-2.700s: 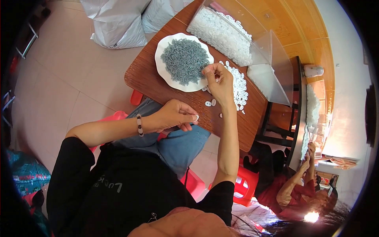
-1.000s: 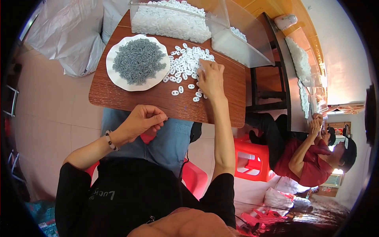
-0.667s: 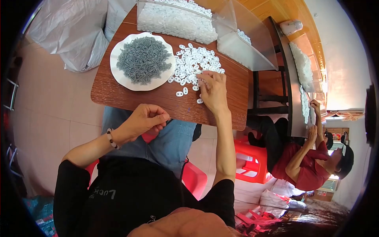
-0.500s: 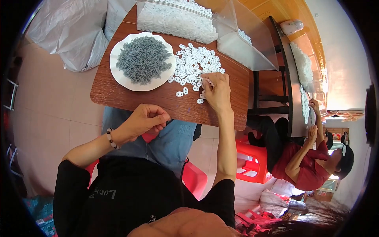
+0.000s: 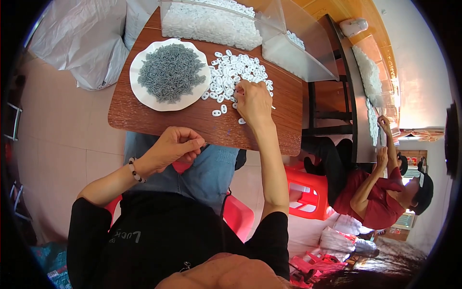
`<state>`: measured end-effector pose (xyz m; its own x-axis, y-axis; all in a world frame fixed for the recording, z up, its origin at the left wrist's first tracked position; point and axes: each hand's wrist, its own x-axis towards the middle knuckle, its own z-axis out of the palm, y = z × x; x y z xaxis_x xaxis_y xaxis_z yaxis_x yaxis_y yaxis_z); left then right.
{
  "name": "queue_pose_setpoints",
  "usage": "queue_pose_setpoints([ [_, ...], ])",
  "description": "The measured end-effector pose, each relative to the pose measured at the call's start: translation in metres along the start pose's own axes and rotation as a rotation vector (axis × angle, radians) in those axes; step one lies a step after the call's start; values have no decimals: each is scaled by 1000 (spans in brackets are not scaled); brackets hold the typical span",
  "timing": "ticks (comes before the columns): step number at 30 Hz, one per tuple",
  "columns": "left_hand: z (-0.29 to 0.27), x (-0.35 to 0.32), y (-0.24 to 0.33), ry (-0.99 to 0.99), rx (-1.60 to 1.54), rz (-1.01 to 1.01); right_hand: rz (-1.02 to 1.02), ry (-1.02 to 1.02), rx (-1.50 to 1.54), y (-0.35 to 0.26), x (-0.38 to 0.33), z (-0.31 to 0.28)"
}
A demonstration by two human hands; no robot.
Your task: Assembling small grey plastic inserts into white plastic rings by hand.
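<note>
White rings [image 5: 230, 72] lie on the brown table [image 5: 159, 123]; grey pieces [image 5: 169, 72] fill a white plate [image 5: 140, 96] (stools [image 5: 308, 192] are red).

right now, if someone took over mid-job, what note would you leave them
Right hand is down on the loose white pieces on the table, fingers curled among them.
Left hand is off the table edge above the lap, fingers pinched shut; what it holds, if anything, is hidden.
Plate holds a heap of grey pieces.
Done: cannot tell. Left: many white pieces lie loose.

Small assembly workshop: parts heaps [image 5: 238, 72], bins [image 5: 211, 21], sacks [image 5: 82, 43].
</note>
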<state>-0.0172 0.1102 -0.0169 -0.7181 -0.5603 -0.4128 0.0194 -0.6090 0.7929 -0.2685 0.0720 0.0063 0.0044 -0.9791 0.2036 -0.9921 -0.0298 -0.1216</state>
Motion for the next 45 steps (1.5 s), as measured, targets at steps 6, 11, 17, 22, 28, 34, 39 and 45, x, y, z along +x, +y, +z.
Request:
queue_pose_setpoints([
  [6,0,-1,3,-1,-6,-7,-36,34,73,-1,2,-1],
  [11,0,0,3,-15,-7,-8,37,117,223,4,-6,-5],
  [17,-1,0,4,-9,-5,-18,195,151,675,10,-27,-6],
  [22,-2,-1,6,-14,-18,-24,302,15,1092,2,-50,-17],
  [28,-2,-1,2,-18,-41,-16,290,29,1234,-9,-76,-19],
  [34,3,-2,3,-57,-19,31,291,167,1356,-27,-82,-22],
  [39,3,-5,3,-62,-42,32,349,112,1387,-31,-86,-28],
  [45,5,-5,0,-24,25,121,336,-15,1309,-36,-87,-26],
])
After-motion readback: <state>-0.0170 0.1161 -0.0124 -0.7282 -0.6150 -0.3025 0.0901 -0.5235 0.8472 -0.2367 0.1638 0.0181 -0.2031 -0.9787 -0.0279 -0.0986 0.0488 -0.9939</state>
